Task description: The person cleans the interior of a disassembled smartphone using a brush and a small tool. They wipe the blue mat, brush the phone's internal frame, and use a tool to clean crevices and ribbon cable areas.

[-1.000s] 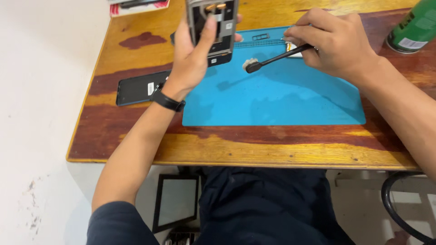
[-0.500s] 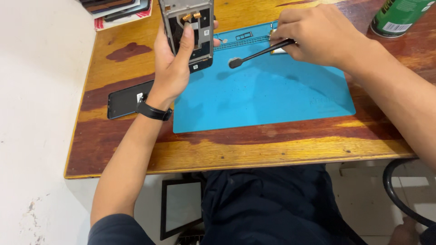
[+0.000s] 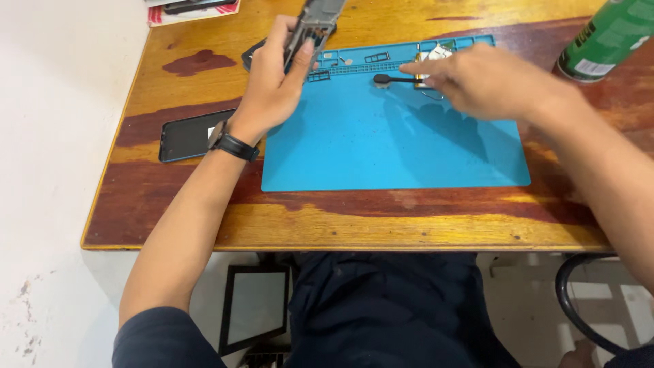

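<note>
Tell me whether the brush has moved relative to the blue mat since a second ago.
Yes. The brush moved up the blue mat toward its far tray edge.

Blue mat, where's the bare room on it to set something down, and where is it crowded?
The blue mat is bare across its middle and near edge, between the left hand holding the opened phone and the right hand holding the brush. Its far compartment strip, with small parts, is crowded.

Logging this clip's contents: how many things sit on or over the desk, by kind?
Opened phone, in left hand: 1
Black brush, in right hand: 1
Black phone lying flat: 1
Blue repair mat: 1
Green can: 1
Total: 5
</note>
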